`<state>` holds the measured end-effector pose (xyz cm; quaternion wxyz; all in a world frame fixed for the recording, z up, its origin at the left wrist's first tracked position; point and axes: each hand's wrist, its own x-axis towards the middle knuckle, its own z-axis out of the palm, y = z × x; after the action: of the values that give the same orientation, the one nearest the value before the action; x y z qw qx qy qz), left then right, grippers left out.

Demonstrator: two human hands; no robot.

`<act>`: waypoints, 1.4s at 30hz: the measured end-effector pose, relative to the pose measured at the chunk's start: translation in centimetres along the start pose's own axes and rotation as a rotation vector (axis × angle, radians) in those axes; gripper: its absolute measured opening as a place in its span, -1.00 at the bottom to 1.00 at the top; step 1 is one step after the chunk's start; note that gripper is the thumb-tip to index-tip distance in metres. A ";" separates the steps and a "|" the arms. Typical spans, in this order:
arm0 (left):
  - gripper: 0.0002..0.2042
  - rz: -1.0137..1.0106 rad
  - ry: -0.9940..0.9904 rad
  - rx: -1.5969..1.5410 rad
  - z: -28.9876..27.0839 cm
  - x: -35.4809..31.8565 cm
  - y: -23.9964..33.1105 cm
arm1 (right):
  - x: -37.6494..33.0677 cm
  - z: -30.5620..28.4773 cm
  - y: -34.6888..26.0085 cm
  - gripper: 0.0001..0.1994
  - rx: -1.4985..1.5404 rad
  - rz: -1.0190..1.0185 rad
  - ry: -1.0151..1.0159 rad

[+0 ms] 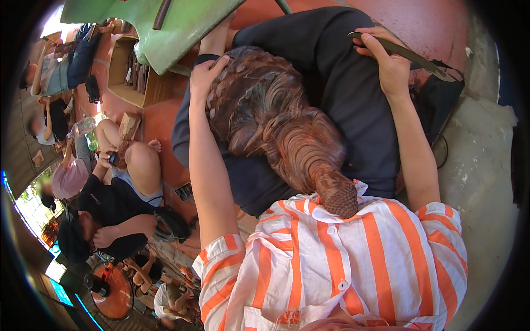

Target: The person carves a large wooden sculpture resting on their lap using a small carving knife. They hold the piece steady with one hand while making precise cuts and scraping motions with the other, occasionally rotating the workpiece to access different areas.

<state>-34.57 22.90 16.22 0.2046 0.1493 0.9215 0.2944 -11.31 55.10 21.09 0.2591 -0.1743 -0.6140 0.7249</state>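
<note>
A carved reddish-brown wooden statue [309, 132] lies across my lap, with draped folds and a knobbed head resting against my striped shirt. Its broad, scaly-looking base points away from me. My left hand [206, 81] grips the left edge of that base, thumb on top and fingers partly hidden. Off to the right, over my knee, my right hand [388, 62] is closed around a long, flat, olive-grey strip [411, 55], held apart from the statue. What kind of tool the strip is, I cannot make out.
A green table or chair top [182, 38] juts in at the upper left, a dark stick on it. Below it stands a cardboard box [122, 91] of long tools. A phone [184, 191] lies on the red tiles. Several people sit at left, one person [118, 204] close by. A dark bag [439, 99] is at right.
</note>
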 end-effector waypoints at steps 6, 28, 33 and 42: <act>-0.41 -0.014 -0.011 0.013 -0.2 0.0 0.2 | 0.0 -0.1 0.1 -0.88 -0.026 -0.019 -0.038; -0.43 0.010 0.010 -0.030 0.1 -0.3 0.6 | -0.3 7.6 0.7 -0.73 -0.347 0.375 -0.628; -0.41 0.034 0.025 -0.049 0.1 -0.6 0.5 | -0.2 7.8 -0.4 -0.72 -0.407 0.355 -0.750; -0.40 0.017 0.012 -0.026 0.3 -0.1 0.2 | 0.4 7.3 0.2 -0.77 -0.409 0.329 -0.735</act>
<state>-34.27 23.20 16.16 0.1985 0.1529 0.9174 0.3090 -15.84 49.44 22.32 -0.1343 -0.0483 -0.7601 0.6340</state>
